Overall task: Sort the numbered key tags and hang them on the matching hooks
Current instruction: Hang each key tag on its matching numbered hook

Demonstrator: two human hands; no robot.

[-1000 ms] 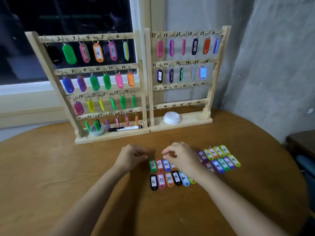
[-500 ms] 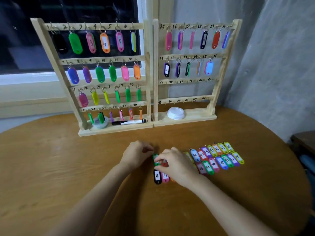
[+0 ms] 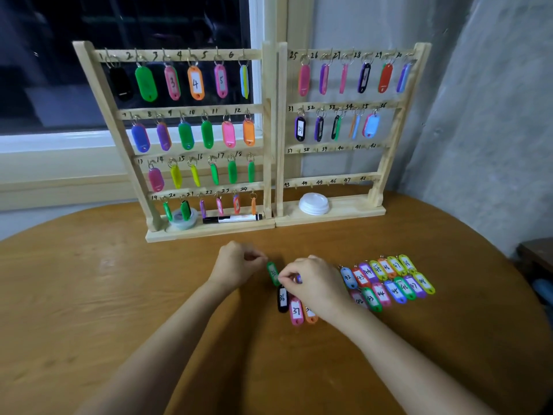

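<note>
"Where's the green tag (image 3: 273, 274)?"
"On the table (image 3: 89, 295), with the left hand (image 3: 238, 266) pinching its far end."
"And the right hand (image 3: 317, 284)?"
"Curled just right of it; can't tell what it grips."

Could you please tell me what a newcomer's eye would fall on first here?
Two wooden racks stand at the table's back: the left rack is full of bright key tags, while the right rack's two lower rows are bare hooks. Nearer, the left hand and right hand meet at a green tag, the right one pinching what looks like a blue tag; loose numbered tags lie in rows to their right.
</note>
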